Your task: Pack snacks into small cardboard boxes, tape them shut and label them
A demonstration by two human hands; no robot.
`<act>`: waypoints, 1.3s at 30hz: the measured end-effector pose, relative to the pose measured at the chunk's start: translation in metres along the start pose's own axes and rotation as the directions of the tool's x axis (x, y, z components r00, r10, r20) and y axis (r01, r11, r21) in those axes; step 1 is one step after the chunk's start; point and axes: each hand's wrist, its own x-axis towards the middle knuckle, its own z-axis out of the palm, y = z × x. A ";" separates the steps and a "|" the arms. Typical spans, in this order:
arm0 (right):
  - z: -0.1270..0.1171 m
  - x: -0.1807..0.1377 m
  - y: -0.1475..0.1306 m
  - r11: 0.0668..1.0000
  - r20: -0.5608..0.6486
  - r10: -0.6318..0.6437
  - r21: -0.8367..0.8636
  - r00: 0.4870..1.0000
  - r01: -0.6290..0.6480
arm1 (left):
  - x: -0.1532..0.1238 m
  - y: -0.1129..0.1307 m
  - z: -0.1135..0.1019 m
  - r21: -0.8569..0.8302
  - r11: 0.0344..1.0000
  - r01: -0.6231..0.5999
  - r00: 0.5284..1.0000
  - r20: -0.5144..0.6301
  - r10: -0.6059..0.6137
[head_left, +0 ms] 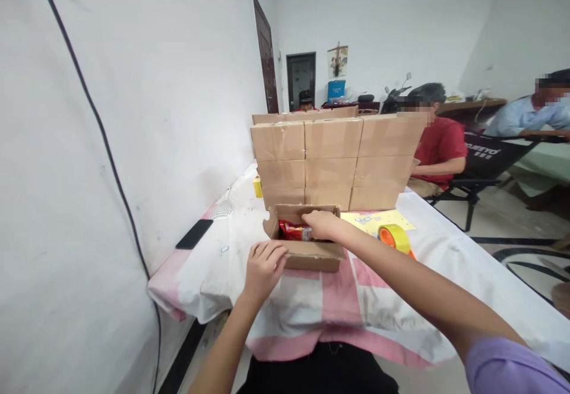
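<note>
An open cardboard box (312,262) stands on the table in front of me, with red and clear plastic packaging (291,231) inside. My left hand (265,263) is closed on the box's front left corner, fingers bent over the edge. From the right, my right hand (321,225) reaches over into the box beside the packaging. Its fingers curl downward, and what they hold, if anything, is hidden. To the right of the box lies a roll of yellow tape (396,238) with an orange core.
A wall of stacked, taped cartons (332,162) rises right behind the box. A black phone (195,234) lies at the table's left edge by the wall. Yellow paper (369,220) lies near the tape. A person in red (440,150) sits beyond the cartons on the right.
</note>
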 end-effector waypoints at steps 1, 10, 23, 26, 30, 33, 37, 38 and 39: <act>0.001 -0.007 0.004 1.000 -0.027 -0.003 0.015 1.000 0.004 | -0.001 -0.004 0.000 -0.008 0.999 0.048 0.998 -0.038 -0.048; 0.061 -0.080 0.055 0.700 -0.528 0.402 0.704 0.748 0.120 | 0.013 -0.054 0.019 -0.496 0.739 0.456 0.885 0.336 -0.321; 0.091 -0.038 0.078 0.593 -0.606 0.409 0.745 0.682 0.305 | 0.053 -0.035 0.033 -0.189 0.884 0.428 0.884 0.290 -0.366; 0.099 -0.036 0.070 0.608 -0.574 0.314 0.734 0.757 0.304 | 0.069 -0.027 0.027 -0.019 0.966 0.259 0.866 0.446 -0.224; 0.123 -0.069 0.080 0.787 -0.712 0.357 0.578 0.605 0.216 | 0.069 -0.013 0.030 0.010 0.984 0.179 0.829 0.538 -0.156; 0.140 -0.105 0.124 0.773 -0.735 0.613 0.633 0.289 -0.029 | 0.064 0.000 0.033 0.034 0.985 0.172 0.840 0.517 -0.164; 0.150 -0.133 0.189 0.335 -0.269 0.888 0.934 0.372 -0.126 | 0.074 0.017 0.038 0.111 0.980 0.166 0.838 0.508 -0.200; 0.152 -0.135 0.198 0.238 -0.165 0.877 0.965 0.451 -0.112 | 0.078 0.020 0.040 0.129 0.978 0.164 0.833 0.513 -0.207; 0.153 -0.135 0.203 0.177 -0.107 0.855 0.980 0.508 -0.093 | 0.083 0.023 0.043 0.143 0.976 0.163 0.828 0.518 -0.214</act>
